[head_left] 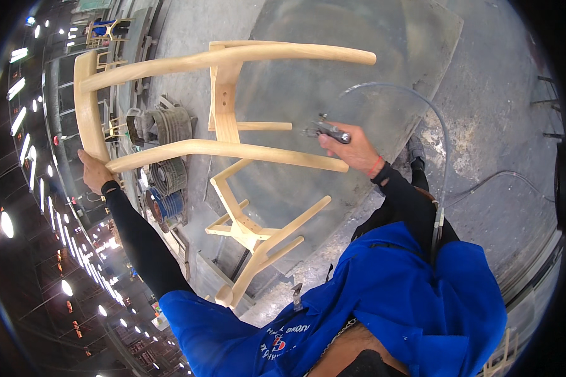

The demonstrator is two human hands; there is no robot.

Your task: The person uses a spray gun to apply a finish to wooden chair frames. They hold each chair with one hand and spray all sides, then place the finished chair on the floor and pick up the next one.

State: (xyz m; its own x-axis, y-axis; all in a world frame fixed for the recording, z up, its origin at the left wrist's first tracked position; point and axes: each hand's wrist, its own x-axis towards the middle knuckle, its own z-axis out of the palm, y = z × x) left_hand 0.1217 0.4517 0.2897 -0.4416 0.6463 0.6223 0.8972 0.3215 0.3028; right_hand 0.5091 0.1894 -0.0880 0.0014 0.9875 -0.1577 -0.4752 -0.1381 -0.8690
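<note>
Left hand (95,171) clamps the curved back rail of the unfinished wooden chair frame (233,135) — right hand (353,151) grips an air tool (327,132), its hose (415,100) trailing.

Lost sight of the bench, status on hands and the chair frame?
Left hand gripping the bare wooden chair frame at its curved back rail. Right hand closed on an air tool, hose trailing. Nothing between tool and frame.

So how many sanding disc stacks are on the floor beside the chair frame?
3, between the chair frame and left hand: upper grey stack, middle grey stack, lower blue stack. More may be hidden.
</note>
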